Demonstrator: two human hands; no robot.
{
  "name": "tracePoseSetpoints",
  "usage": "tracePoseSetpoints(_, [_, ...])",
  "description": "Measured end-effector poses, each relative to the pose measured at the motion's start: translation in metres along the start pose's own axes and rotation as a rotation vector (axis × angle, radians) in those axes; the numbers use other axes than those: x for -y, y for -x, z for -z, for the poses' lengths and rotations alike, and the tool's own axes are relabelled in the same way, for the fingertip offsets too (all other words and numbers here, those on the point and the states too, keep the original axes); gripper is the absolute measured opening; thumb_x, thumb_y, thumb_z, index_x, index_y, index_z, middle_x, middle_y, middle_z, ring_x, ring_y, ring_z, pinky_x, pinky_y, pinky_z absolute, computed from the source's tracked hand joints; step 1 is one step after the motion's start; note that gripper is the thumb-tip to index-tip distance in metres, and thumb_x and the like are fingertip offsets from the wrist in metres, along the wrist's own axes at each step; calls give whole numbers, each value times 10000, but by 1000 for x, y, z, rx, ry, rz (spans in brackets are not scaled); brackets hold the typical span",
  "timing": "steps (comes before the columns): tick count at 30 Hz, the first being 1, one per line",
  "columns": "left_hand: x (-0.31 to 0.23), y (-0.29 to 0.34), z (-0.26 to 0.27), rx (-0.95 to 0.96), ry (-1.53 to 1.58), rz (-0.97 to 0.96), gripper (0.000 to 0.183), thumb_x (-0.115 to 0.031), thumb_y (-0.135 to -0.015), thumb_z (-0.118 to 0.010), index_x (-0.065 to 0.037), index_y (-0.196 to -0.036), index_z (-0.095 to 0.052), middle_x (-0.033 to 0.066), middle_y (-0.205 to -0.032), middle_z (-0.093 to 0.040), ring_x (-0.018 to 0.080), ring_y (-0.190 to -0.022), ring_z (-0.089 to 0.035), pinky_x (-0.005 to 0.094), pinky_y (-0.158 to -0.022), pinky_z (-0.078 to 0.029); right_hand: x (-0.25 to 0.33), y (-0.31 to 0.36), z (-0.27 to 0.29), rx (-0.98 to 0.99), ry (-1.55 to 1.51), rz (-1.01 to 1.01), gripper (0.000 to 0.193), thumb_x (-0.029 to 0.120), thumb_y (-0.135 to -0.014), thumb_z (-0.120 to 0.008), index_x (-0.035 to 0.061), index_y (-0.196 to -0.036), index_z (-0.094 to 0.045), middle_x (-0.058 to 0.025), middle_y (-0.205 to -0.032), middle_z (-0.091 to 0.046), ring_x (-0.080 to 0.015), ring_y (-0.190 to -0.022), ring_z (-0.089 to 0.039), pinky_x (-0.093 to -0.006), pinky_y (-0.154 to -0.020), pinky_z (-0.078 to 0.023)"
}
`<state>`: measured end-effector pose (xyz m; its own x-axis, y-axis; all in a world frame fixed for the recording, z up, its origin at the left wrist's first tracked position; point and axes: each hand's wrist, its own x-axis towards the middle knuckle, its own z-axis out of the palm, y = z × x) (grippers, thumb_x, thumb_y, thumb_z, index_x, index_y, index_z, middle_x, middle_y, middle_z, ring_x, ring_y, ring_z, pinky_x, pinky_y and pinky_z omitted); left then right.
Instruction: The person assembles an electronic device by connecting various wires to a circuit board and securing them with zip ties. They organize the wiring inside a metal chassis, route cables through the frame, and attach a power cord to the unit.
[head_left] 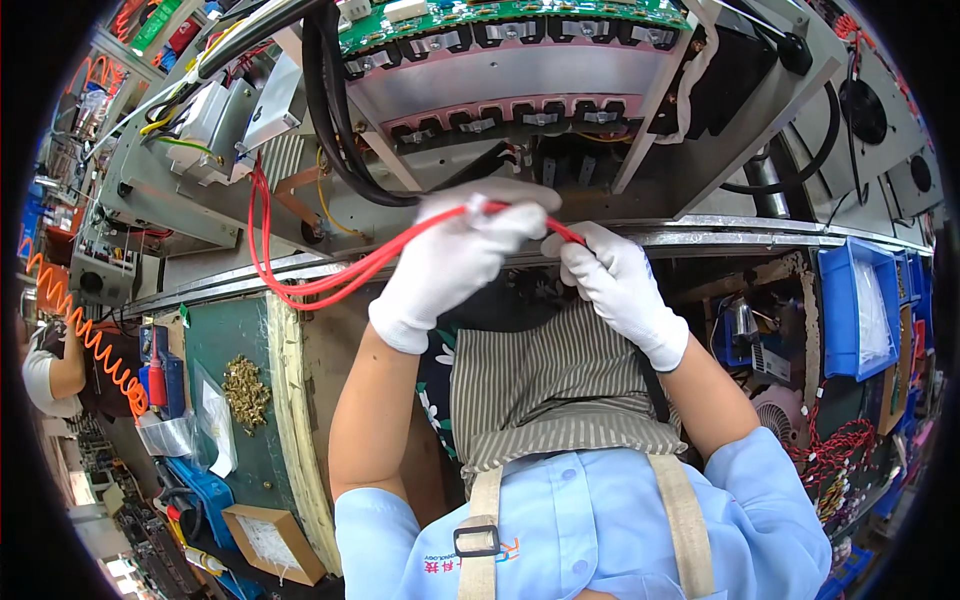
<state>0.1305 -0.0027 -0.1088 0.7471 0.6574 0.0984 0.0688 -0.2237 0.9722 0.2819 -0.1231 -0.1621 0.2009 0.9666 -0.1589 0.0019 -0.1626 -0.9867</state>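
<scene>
Both my hands wear white gloves and hold a bundle of red wires [345, 277] at the front edge of an open metal machine chassis. My left hand [470, 245] is closed round the bundle, near a small white band or tie on it. Just to its right, my right hand [615, 280] pinches the red wires farther along; their ends are hidden by the fingers. From my left hand the wires loop down leftward, then rise to a grey metal-cased unit [215, 125] in the chassis. Thick black cables [335, 120] hang behind my left hand.
A green circuit board [520, 14] runs along the top of the chassis. On the left bench lie a pile of brass-coloured screws [245, 394], a cardboard box [270, 543] and an orange coiled hose [80, 320]. Blue bins [858, 310] stand at right. Another person's arm [65, 370] shows far left.
</scene>
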Motion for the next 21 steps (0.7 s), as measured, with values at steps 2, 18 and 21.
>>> tracePoseSetpoints(2, [4,-3,-14,100,-217,-189,212,-127,-850,-684,4,-1011,-726,82,-862,-708,111,-670,-611,262,-609,-503,-10,-1,0,-58,230,262,263,234,-1001,-537,-10,-1036,-628,-18,-799,-577,-75,-680,-480,-244,-628,-438])
tracePoseSetpoints(18, [18,-41,-6,-136,-854,-302,241,-254,-893,-611,-95,-1040,-716,100,-935,-719,273,-889,-681,354,-766,-533,-26,-13,31,-133,399,274,297,171,-923,-561,7,-1152,-655,-228,-1029,-656,-377,-979,-628,-406,-842,-487])
tracePoseSetpoints(21, [47,-48,2,-304,-918,-389,248,-275,-923,-569,-104,-1040,-706,62,-860,-721,260,-823,-689,355,-721,-532,-32,-20,31,-132,490,355,313,177,-923,-562,2,-1167,-649,-234,-1052,-657,-388,-1003,-626,-415,-862,-489])
